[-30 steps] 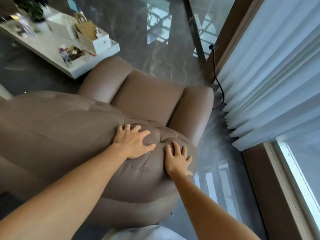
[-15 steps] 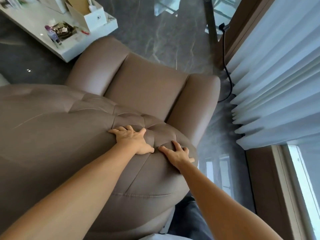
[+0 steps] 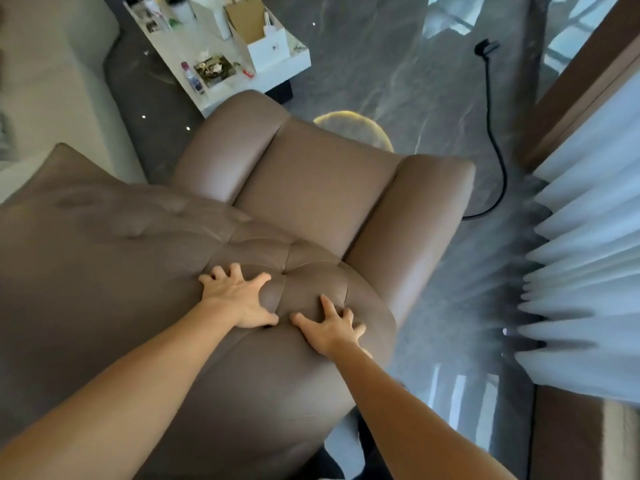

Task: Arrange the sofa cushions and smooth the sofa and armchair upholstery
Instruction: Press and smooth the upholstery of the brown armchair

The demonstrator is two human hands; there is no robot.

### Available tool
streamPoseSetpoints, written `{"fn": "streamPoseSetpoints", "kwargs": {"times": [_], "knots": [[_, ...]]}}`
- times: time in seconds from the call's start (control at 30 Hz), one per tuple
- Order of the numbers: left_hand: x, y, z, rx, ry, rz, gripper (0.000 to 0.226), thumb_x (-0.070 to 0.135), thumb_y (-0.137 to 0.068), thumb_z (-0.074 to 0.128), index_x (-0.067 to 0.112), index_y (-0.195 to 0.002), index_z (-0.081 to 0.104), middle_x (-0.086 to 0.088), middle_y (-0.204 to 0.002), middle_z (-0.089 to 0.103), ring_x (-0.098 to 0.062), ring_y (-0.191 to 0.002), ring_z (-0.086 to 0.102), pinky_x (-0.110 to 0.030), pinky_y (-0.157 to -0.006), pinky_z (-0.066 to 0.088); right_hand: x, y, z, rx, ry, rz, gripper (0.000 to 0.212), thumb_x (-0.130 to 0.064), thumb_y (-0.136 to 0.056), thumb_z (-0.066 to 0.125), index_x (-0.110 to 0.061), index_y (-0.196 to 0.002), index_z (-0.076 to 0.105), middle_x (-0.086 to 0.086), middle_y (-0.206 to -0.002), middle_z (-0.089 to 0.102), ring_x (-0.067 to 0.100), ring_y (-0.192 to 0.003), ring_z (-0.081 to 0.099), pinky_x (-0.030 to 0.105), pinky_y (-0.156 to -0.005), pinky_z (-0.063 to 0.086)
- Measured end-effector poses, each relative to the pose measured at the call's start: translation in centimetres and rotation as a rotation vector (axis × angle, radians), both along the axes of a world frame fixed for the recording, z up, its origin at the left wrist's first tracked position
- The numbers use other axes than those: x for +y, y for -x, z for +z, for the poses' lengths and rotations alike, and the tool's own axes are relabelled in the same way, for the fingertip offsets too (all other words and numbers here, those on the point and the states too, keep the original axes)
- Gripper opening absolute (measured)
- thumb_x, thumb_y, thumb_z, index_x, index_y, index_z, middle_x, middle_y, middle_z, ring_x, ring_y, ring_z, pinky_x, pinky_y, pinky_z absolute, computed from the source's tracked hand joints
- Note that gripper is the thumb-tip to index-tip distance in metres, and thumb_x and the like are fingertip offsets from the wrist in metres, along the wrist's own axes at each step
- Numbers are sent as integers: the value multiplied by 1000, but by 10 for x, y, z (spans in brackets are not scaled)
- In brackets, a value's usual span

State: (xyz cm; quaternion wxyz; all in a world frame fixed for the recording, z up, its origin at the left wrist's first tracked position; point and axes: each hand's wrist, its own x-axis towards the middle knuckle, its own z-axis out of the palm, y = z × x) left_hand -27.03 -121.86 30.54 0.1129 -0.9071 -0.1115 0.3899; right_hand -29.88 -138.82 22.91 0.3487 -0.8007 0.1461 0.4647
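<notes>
I look down over the back of a brown leather armchair (image 3: pixel 311 195). Its tufted backrest top (image 3: pixel 138 258) fills the lower left. My left hand (image 3: pixel 239 299) lies flat on the backrest top with the fingers spread. My right hand (image 3: pixel 329 327) presses on the same padded top just to the right, fingers apart, close to the backrest's right edge. Neither hand holds anything. The seat and both armrests show beyond my hands.
A white low table (image 3: pixel 225 53) with a box, a bottle and small items stands beyond the chair. A pale sofa (image 3: pixel 52 81) sits at the far left. White curtains (image 3: pixel 588 254) hang at the right. A black cable (image 3: pixel 495 133) runs across the dark marble floor.
The view has shifted, showing more of the chair and floor. Both hands have spread their fingers wider on the backrest top and stay side by side.
</notes>
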Motion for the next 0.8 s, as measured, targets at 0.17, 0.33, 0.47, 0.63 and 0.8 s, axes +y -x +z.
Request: {"fn": "streamPoseSetpoints", "kwargs": {"times": [0.17, 0.33, 0.47, 0.63, 0.8], "knots": [[-35, -7, -6, 36, 27, 85, 103, 84, -46, 48, 55, -140, 18, -15, -151, 21, -48, -128, 26, -63, -102, 23, -42, -23, -3, 4, 40, 72, 100, -87, -53, 47, -63, -143, 13, -8, -164, 6, 37, -147, -5, 75, -106, 13], [-69, -18, -23, -18, 34, 98, 105, 88, -44, 43, 53, -140, 21, -14, -145, 25, -48, -122, 28, -64, -94, 23, -81, -58, -21, -33, 93, 155, 103, -91, -44, 50, -64, -139, 20, -11, -159, 18, 37, -146, 3, 65, -112, 18], [-102, -22, -25, -46, 50, 165, 104, 87, -45, 47, 50, -140, 24, -15, -143, 26, -49, -122, 27, -65, -93, 23, -113, -79, -31, -31, 99, 219, 101, -91, -46, 53, -66, -138, 21, -9, -159, 18, 39, -145, 1, 56, -115, 18], [-135, -24, -26, -22, 71, 264, 106, 89, -45, 47, 52, -141, 20, -17, -144, 24, -49, -124, 25, -64, -94, 22, -144, -88, -32, -69, 110, 283, 100, -94, -45, 50, -67, -136, 19, -14, -158, 21, 32, -146, 5, 61, -113, 20], [-173, -32, -22, -11, 50, 375, 104, 88, -46, 46, 53, -141, 20, -17, -145, 24, -49, -125, 25, -63, -96, 22, -176, -108, -30, -65, 77, 395, 103, -94, -47, 46, -63, -140, 18, -13, -160, 17, 32, -147, 1, 63, -114, 18]]}}
